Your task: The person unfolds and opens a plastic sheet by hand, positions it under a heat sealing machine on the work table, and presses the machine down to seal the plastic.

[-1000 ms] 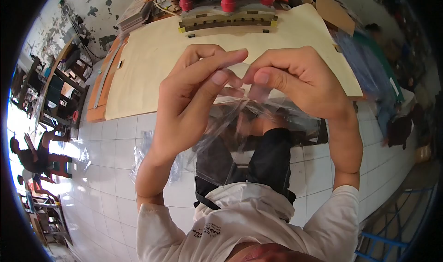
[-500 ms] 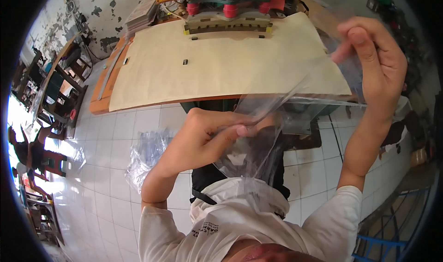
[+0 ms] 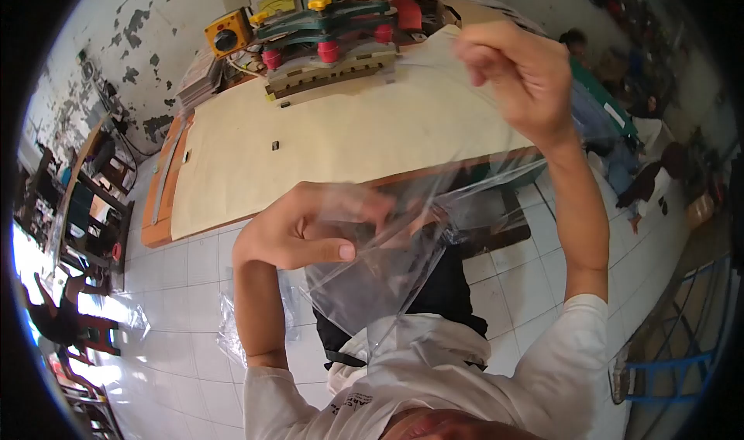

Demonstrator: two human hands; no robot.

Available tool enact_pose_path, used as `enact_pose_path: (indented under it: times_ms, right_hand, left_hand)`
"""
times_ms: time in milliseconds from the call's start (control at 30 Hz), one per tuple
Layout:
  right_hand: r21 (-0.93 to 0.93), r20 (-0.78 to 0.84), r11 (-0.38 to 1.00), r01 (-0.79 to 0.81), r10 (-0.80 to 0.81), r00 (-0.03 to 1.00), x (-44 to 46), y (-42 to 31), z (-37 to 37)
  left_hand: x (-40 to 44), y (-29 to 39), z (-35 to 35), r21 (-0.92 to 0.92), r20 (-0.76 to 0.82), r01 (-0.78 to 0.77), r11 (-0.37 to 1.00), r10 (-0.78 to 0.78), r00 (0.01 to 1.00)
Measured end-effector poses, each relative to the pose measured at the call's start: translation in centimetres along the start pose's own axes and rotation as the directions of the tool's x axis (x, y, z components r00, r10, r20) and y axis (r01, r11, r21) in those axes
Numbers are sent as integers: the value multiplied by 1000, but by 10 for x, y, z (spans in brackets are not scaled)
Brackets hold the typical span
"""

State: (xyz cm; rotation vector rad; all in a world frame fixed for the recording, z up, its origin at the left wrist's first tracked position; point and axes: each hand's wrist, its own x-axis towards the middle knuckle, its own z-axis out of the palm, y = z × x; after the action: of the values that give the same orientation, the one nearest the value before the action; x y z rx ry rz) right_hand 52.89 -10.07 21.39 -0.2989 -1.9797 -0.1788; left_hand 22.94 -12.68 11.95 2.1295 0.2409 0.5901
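Note:
A thin clear plastic sheet (image 3: 387,273) hangs crumpled in front of my body, stretching up towards the right over the table edge. My right hand (image 3: 523,83) is raised above the table's right side, its fingers curled closed on the upper end of the sheet. Lower and to the left, my left hand (image 3: 298,223) is beside the sheet with thumb and fingers apart. Its fingers are blurred by motion, and whether they touch the plastic is hard to see.
A table with a cream covering (image 3: 333,145) stands ahead, bearing a green clamp-like machine (image 3: 329,41) with red and yellow knobs. A yellow box with a black knob (image 3: 227,34) is beside it. Clear plastic (image 3: 232,327) lies on the tiled floor. Other people are at both sides.
My left hand has parted from its pinch on the plastic sheet and moved left. My right hand has moved left with the sheet. The view has turned, showing more of the machine.

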Motion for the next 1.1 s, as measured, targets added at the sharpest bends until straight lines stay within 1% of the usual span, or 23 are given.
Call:
enact_pose_path:
  times_ms: [33,67,100,133,167,233,267,333,400,433,500,533,600,633,700,733,800,833,867,933,1000,1033,1100]
  right_hand:
    - [-3,-10,1000,-13,13,1000,1,0,7]
    - [18,27,1000,-7,6,1000,4,1,14]
    - [41,65,999,-1,-1,998,4,2,20]
    - [43,57,999,-12,9,998,4,5,27]
    - [71,61,997,31,-36,998,4,10,33]
    - [98,58,992,76,-82,995,3,20,38]
    - [107,62,993,41,-48,997,2,24,39]
    - [112,60,994,3,-10,998,-1,33,38]
    - [27,69,993,-113,111,991,-8,40,27]
    - [28,71,993,-112,110,991,-12,45,19]
    - [-41,18,976,-216,217,976,-23,58,3]
    - [-29,28,975,-221,222,975,-28,62,-1]
    - [-121,-42,954,-276,273,961,-39,67,-4]
    - [-98,-21,954,-284,283,959,-44,65,-4]
    - [-12,-40,871,-491,490,871,-52,58,-2]
    - [11,-11,869,-494,494,869,-55,53,1]
    - [-54,-92,755,-653,648,756,-61,45,6]
    - [-37,-72,759,-650,647,759,-65,43,8]
    - [-2,-87,762,-647,645,759,-70,42,9]
    - [40,-87,769,-638,639,764,-77,39,10]
    - [-14,-169,690,-724,712,681,-83,36,9]
    - [-9,-152,694,-720,710,687,-87,38,8]
    - [135,-224,647,-750,757,613,-97,43,9]
  left_hand:
    - [7,-7,4,-4,14,8,1000,-8,1000]
    - [19,-14,13,-306,-51,-53,951,39,998]
    - [25,-18,17,-574,-132,-125,809,59,990]
    - [31,-23,9,-557,-41,-95,825,87,995]
    - [34,-33,6,-558,-33,-84,826,79,996]
    - [42,-52,3,-797,184,-43,602,310,933]
    - [32,-51,3,-843,175,60,535,166,970]
    - [28,-66,-5,-818,209,73,570,177,962]
    - [14,-67,-5,-760,111,36,649,74,991]
    - [5,-64,-5,-760,108,34,649,74,991]
    - [-12,-60,-6,-494,-44,-62,867,46,998]
    - [-17,-54,-1,-501,-55,-59,863,36,998]
    - [-30,-39,12,-384,-238,90,919,-193,952]
    - [-34,-33,22,-401,-256,97,911,-214,943]
    - [-31,-26,47,-449,-541,137,883,-390,745]
    - [-27,-31,59,-473,-632,106,875,-421,650]
    - [-26,-42,75,-551,-700,39,833,-488,521]
    - [-29,-53,83,-585,-722,-5,811,-517,460]
    - [-31,-67,87,-500,-777,-71,863,-411,477]
    - [-30,-72,87,-504,-797,-98,858,-418,436]
    - [-30,-74,84,-492,-828,-171,853,-399,395]
    - [-28,-71,80,-489,-835,-176,854,-400,378]
    - [-23,-57,66,-450,-837,-165,878,-349,422]
